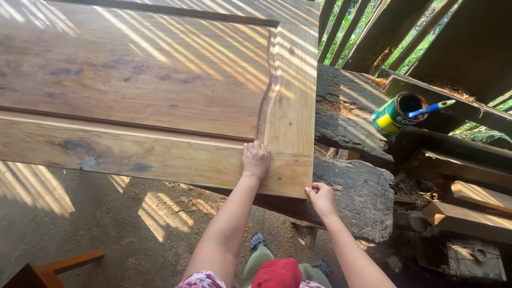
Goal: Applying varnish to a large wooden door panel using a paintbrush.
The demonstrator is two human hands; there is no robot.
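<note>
Wooden door panel (pixel 160 90): a large framed panel lying flat, filling the picture from 9 to 12 o'clock, its near right corner resting on a rough dark slab (pixel 352 197) that serves as the table.

Left hand (pixel 256 160): laid on the bottom rail close to the corner, fingers curled and pressed together against the wood. It holds nothing that can be seen; whether anything lies under the palm cannot be told.

Right hand (pixel 321 197): at the panel's near right corner, at 5 o'clock from the left hand, fingertips closed on the edge and steadying it. Nothing else is pinched.

Judgement on the step: the work appears to be hand rubbing or checking of the rail surface. It would go best with the stroke kept along the grain, pressure even, and the right hand kept firm on the corner so the panel does not shift on the slab.

Edges: the panel's near edge overhangs the sawdust-strewn floor (pixel 106 229), with support seen only at the right corner. Heavy pressing on the unsupported rail could tip it.

Open room: clear floor lies at 7 to 8 o'clock, with a red-brown wooden piece (pixel 53 266) low at 7. At 3 o'clock an open tin (pixel 393 113) with a blue-handled brush (pixel 429 108) lies tilted on dark timber, well apart from both hands. Stacked offcuts (pixel 469 208) crowd 4 o'clock.
</note>
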